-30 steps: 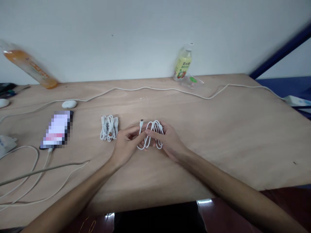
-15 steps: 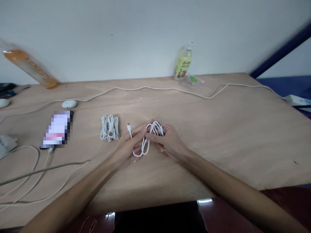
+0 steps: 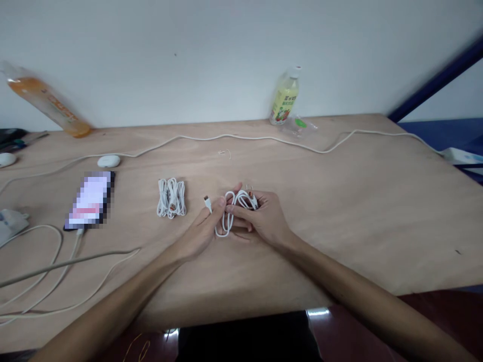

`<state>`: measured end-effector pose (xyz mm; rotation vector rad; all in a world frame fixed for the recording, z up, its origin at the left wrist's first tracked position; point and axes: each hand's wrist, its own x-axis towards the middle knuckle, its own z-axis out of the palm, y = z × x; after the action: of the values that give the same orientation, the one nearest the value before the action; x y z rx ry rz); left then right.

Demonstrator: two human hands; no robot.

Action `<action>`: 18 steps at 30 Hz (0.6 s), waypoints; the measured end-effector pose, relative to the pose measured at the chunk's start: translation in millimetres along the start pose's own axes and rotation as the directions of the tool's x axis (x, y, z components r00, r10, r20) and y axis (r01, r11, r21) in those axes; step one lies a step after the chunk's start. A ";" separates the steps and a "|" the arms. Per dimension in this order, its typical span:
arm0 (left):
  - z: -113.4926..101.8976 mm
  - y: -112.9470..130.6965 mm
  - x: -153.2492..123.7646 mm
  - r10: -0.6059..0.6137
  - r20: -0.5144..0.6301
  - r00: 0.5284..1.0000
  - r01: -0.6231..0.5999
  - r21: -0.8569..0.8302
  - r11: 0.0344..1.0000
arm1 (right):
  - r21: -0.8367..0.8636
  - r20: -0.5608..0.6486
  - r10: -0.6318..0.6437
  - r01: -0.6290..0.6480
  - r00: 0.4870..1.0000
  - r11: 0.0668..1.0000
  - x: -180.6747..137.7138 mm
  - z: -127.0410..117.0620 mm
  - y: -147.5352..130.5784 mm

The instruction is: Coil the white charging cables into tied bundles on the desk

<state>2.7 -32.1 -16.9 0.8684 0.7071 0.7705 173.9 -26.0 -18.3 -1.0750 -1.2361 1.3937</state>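
Note:
Both hands meet over the middle of the wooden table (image 3: 339, 211) around a looped white cable (image 3: 228, 221). My right hand (image 3: 266, 217) is closed round the bundle of loops. My left hand (image 3: 202, 229) pinches the cable's free end, whose white plug (image 3: 207, 203) sticks out to the left above the fingers. A second white cable (image 3: 171, 197), coiled and tied, lies flat on the table just left of my left hand, apart from it.
A phone (image 3: 90, 199) lies at the left with a cord plugged in. Loose cords (image 3: 49, 271) trail at the front left. A long white cord (image 3: 264, 139) crosses the back. A yellow bottle (image 3: 284, 96) and an orange bottle (image 3: 45, 106) lean at the wall.
The plug end swung from upright above the loops out to the left. The loops have been drawn tighter into my right hand.

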 end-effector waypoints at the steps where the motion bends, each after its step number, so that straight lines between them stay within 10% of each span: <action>1: -0.2 0.6 -0.3 -0.007 0.015 1.000 0.008 -0.016 1.000 | -0.009 -0.010 -0.003 0.003 1.000 1.000 -0.4 -0.1 -0.9; 18: -4.8 -2.0 1.7 0.029 0.038 0.999 -0.028 -0.026 0.999 | -0.220 -0.073 -0.078 0.060 0.994 0.974 9.7 -12.8 0.5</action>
<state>0.4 -29.7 -21.2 0.8693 0.6515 0.7846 184.8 -14.5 -20.2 -1.2135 -1.3764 1.1707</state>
